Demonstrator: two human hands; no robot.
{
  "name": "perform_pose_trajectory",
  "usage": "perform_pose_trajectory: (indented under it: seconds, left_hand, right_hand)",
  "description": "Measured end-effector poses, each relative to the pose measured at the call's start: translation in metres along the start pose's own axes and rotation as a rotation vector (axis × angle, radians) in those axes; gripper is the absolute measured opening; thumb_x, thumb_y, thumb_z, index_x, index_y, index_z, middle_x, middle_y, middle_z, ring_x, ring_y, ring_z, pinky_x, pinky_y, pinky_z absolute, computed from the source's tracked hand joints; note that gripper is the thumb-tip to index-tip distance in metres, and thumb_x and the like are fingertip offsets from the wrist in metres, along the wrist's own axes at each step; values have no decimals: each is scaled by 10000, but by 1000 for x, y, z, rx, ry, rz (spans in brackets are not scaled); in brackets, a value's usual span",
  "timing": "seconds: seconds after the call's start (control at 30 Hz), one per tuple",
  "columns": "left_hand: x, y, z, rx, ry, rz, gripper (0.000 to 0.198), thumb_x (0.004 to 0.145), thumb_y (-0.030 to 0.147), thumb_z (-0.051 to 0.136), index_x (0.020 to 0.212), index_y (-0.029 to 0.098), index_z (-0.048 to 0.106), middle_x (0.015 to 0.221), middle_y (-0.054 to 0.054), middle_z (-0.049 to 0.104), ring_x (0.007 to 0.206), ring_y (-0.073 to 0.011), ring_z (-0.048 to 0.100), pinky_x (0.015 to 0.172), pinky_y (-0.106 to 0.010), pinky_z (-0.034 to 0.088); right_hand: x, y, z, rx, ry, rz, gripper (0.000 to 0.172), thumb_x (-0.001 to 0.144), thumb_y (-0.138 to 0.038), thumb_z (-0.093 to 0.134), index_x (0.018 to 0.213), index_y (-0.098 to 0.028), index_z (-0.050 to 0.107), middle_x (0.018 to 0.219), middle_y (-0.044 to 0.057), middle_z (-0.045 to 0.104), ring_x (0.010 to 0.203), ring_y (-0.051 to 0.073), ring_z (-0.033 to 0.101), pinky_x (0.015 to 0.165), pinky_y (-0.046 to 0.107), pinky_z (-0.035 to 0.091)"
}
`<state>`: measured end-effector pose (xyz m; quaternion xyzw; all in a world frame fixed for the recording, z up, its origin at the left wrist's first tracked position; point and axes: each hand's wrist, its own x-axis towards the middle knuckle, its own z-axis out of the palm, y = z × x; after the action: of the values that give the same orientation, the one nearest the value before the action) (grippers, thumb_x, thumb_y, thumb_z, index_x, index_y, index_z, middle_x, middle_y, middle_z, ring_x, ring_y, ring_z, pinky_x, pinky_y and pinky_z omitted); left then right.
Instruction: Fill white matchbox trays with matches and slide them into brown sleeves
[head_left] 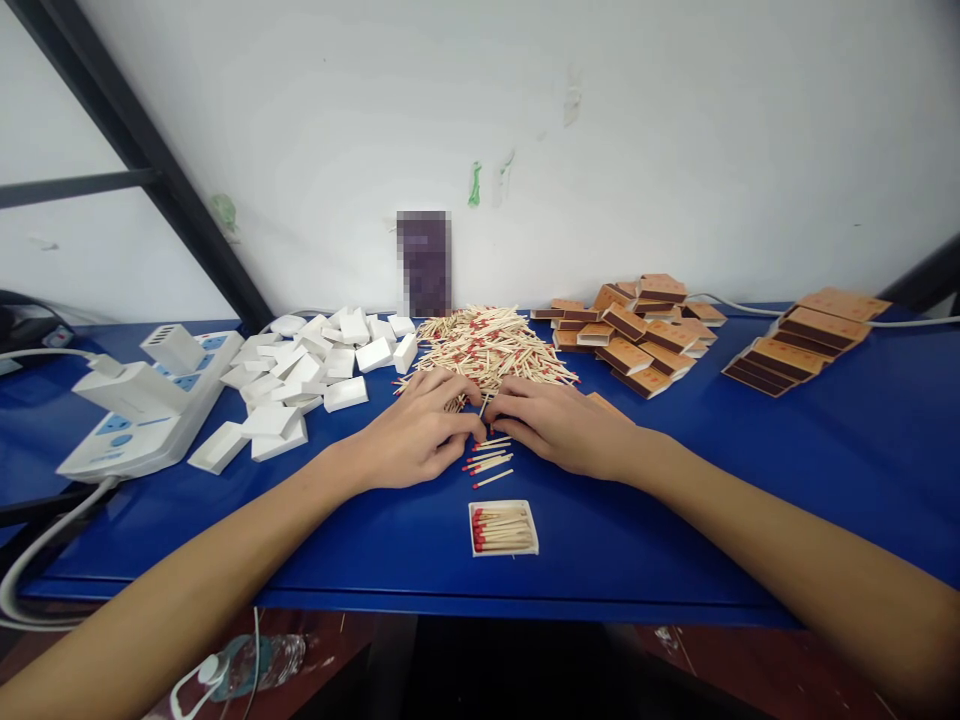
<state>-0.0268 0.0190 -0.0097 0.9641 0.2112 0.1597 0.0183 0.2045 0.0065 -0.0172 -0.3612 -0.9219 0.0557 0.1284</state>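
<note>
Both my hands rest on the blue table (750,500) at the near edge of a big heap of red-tipped matches (491,345). My left hand (416,430) has its fingers curled down onto a few matches. My right hand (555,425) lies palm down opposite it, fingertips pinching at the same small bunch of loose matches (491,455) between the two hands. Just in front of them sits a white inner matchbox tray (503,527), filled with matches laid side by side. An orange matchbox sleeve (611,405) peeks out behind my right wrist.
A pile of empty white trays (315,375) lies to the left of the heap. Orange-brown matchbox sleeves lie in a loose pile (637,335) and a neat row (806,340) at the right. White power strips (150,395) with cables occupy the left end. A wall stands behind the table.
</note>
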Motion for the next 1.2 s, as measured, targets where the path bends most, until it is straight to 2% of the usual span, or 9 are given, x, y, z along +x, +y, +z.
perform_pose_trajectory:
  seconds: [0.2,0.43,0.63,0.87,1.2]
  left_hand:
    - [1,-2,0,26,35,-43,225,929,156,464,975,226,673,1127,-69,555,1091,-248,463,962,-429,369]
    - [-1,-8,4,46,24,-128,156,954,288,525,1005,232,662,1145,-66,552,1079,-256,457,953,-443,367]
    - [-1,-9,3,44,0,-140,171,975,332,514,986,232,653,1151,-66,536,1084,-259,446,957,-456,363]
    - [0,-8,3,-1,-34,-126,173,997,273,447,961,197,599,1186,-85,516,1107,-264,427,984,-474,372]
    - [0,-6,0,6,-76,-118,181,1012,249,371,957,176,527,1216,-106,487,1122,-274,422,978,-471,382]
  right_hand:
    - [3,-3,4,-31,35,-20,167,995,-202,445,987,-171,609,988,66,575,806,170,563,686,289,408]
    - [3,-2,4,9,49,-10,150,987,-173,437,998,-171,587,1008,70,601,836,178,575,710,296,422]
    - [-1,4,3,-3,44,20,172,998,-217,430,1011,-174,596,991,66,600,851,189,576,710,305,412]
    - [-1,6,6,7,62,-1,169,998,-212,421,938,-177,575,933,55,585,802,175,540,692,293,391]
    - [-2,3,3,-53,48,10,188,1008,-252,418,941,-166,572,961,63,546,773,171,522,668,297,373]
